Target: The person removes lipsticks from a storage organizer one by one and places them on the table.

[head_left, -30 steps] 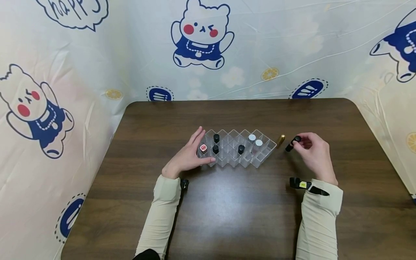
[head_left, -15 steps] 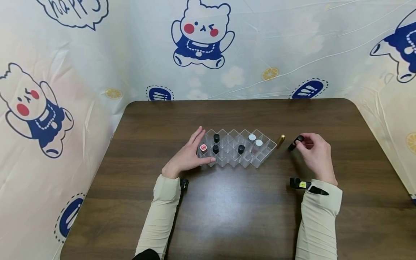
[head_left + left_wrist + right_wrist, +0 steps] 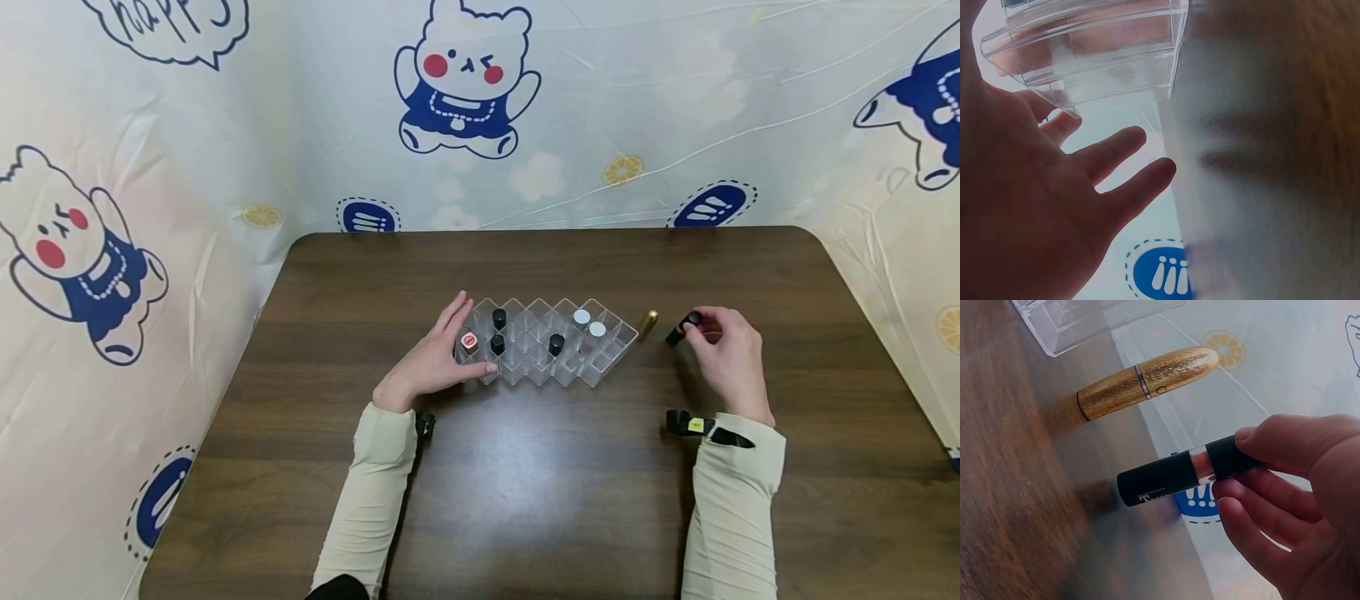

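Note:
My left hand point(image 3: 429, 360) rests at the left end of a clear acrylic lipstick organizer point(image 3: 538, 379), thumb along its front edge and fingers at the back left. In the left wrist view two fingers point(image 3: 1141, 187) stretch straight, apart from its wall. My right hand point(image 3: 726, 358) pinches one end of a black lipstick point(image 3: 1155, 480) between thumb and fingers. This tube has a clear band showing pink, and is tilted with its lower end close over the table. A gold bullet-shaped lipstick point(image 3: 1147, 381) stands between it and the organizer.
Several black-capped tubes point(image 3: 557, 344), two pale-capped tubes point(image 3: 596, 331) and a red-topped tube point(image 3: 469, 342) stand in the organizer's compartments. The brown wooden table point(image 3: 525, 500) meets a printed plastic curtain point(image 3: 600, 108) at its back and sides.
My right hand has moved the black lipstick slightly right and more upright, then stayed nearly still. The left hand and organizer hold their places.

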`<act>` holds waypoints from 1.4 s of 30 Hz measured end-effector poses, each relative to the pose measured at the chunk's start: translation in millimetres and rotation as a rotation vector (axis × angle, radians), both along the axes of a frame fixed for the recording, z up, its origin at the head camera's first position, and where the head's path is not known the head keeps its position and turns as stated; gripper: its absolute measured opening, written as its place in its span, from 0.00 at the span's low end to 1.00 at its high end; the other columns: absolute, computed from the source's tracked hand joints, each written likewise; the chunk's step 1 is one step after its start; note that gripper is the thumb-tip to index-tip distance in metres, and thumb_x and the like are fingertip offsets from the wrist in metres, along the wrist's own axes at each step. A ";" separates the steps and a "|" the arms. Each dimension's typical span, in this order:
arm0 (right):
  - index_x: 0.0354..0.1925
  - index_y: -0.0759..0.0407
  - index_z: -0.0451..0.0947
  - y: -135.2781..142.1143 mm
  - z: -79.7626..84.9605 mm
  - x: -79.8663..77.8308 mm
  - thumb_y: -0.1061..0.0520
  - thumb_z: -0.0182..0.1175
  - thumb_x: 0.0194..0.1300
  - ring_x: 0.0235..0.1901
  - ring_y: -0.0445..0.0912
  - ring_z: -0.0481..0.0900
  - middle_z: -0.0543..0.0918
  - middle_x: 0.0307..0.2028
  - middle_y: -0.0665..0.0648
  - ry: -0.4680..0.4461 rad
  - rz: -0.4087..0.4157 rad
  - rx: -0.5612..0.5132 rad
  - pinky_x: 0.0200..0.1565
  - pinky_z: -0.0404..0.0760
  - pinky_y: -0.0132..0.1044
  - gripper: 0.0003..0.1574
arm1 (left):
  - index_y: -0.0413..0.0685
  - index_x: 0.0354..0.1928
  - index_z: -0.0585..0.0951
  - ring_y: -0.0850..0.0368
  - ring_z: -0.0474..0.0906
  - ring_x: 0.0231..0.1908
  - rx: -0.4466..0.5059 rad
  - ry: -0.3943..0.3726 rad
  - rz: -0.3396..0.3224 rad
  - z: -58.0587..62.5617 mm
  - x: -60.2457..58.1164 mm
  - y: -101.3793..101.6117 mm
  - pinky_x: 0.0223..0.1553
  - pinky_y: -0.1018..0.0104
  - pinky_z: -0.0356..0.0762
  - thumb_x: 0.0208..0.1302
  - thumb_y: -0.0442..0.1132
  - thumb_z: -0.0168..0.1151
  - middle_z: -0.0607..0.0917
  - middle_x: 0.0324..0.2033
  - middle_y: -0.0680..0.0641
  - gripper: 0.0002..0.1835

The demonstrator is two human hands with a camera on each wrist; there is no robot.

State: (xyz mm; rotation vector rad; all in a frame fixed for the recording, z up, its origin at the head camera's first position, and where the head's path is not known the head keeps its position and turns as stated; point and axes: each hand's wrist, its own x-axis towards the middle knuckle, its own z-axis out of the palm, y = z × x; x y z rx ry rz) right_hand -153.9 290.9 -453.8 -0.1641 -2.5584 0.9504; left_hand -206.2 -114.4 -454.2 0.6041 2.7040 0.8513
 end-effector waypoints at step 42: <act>0.49 0.64 0.73 -6.3 -0.7 -3.5 0.56 0.55 0.62 0.39 0.54 0.76 0.75 0.40 0.63 -0.056 -0.017 -0.053 0.42 0.74 0.47 0.19 | 0.75 0.66 0.35 0.55 0.54 0.66 -0.003 0.004 0.001 0.7 0.1 0.4 0.57 0.52 0.65 0.40 0.74 0.55 0.33 0.68 0.66 0.55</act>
